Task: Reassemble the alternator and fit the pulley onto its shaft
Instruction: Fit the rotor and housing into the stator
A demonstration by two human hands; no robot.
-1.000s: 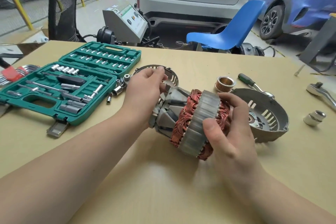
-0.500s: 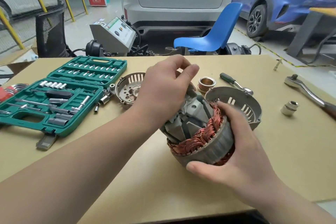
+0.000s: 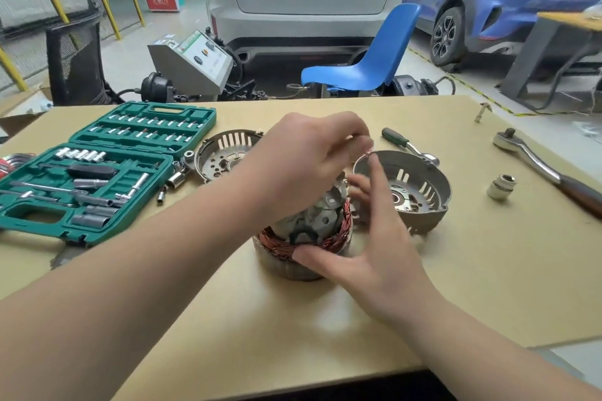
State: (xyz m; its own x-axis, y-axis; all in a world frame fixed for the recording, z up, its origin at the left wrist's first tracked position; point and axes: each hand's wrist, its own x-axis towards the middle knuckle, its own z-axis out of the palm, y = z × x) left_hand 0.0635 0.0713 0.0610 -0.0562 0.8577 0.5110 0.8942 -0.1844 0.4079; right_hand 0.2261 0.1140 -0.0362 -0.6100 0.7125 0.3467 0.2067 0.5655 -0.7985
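The stator [image 3: 293, 267], grey with copper windings, stands upright on the table with the claw-pole rotor [image 3: 312, 218] inside it. My right hand [image 3: 374, 254] steadies it, thumb on the windings and fingers spread straight against its far side. My left hand [image 3: 303, 159] is raised over the rotor, its blurred fingers curled over the pulley [image 3: 367, 153], of which only a copper-coloured rim shows. One housing half [image 3: 423, 205] lies dish-up just right of the stator. The slotted other housing half [image 3: 224, 156] lies behind my left wrist.
An open green socket case [image 3: 97, 172] fills the left side, with loose sockets [image 3: 176, 177] beside it. A green-handled ratchet [image 3: 400, 140] lies behind the housing. A big ratchet [image 3: 537, 166] and a socket [image 3: 501, 185] lie at the right. A blue chair and cars stand beyond the table.
The stator and rotor were turned from lying sideways to standing upright on the table. My left hand left the rotor and reached to the pulley; my right hand opened from a grip.
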